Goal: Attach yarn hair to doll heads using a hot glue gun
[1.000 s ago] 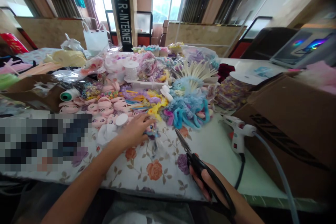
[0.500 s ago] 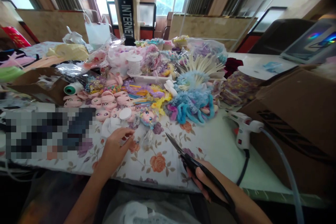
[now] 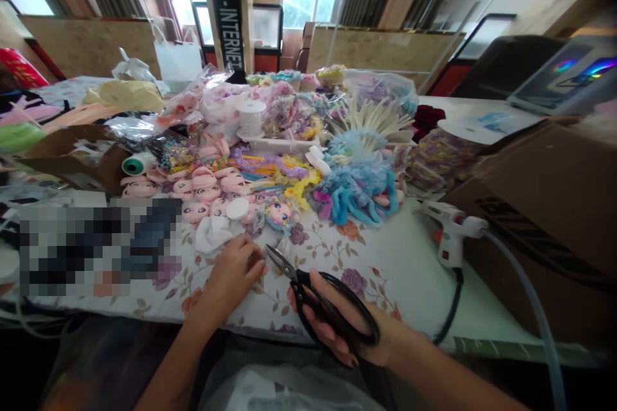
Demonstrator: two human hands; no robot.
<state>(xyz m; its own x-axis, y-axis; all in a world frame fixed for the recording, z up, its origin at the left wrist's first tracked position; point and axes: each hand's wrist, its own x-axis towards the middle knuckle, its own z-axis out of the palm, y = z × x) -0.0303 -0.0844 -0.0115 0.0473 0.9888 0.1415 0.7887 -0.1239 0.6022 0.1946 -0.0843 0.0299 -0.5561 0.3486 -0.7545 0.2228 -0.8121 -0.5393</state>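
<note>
My right hand [image 3: 332,324] grips black-handled scissors [image 3: 301,286], with fingers through the loops. Their metal blades point up and left, the tips close by my left fingertips. My left hand [image 3: 236,276] is closed, thumb and fingers curled together above the flowered tablecloth [image 3: 284,308]; what they hold, if anything, is too small to make out. Just beyond the blades lies a small clear crinkled piece [image 3: 283,246], partly hidden. Behind it sits a doll head with beaded blue trim [image 3: 279,213]. A white cloth-like piece [image 3: 214,233] lies beyond my left hand.
Several pink doll heads [image 3: 207,189] lie in rows behind my hands. Blue fluffy trim [image 3: 359,183] is heaped to their right. A white glue gun [image 3: 450,231] with its cord rests beside a large cardboard box [image 3: 535,205]. A spool of clear beads [image 3: 250,119] stands farther back.
My right hand has brought the scissors left, and their handles have spread wider. My left hand has shifted slightly right, its fingers more curled. The blades now lie beside the left fingertips.
</note>
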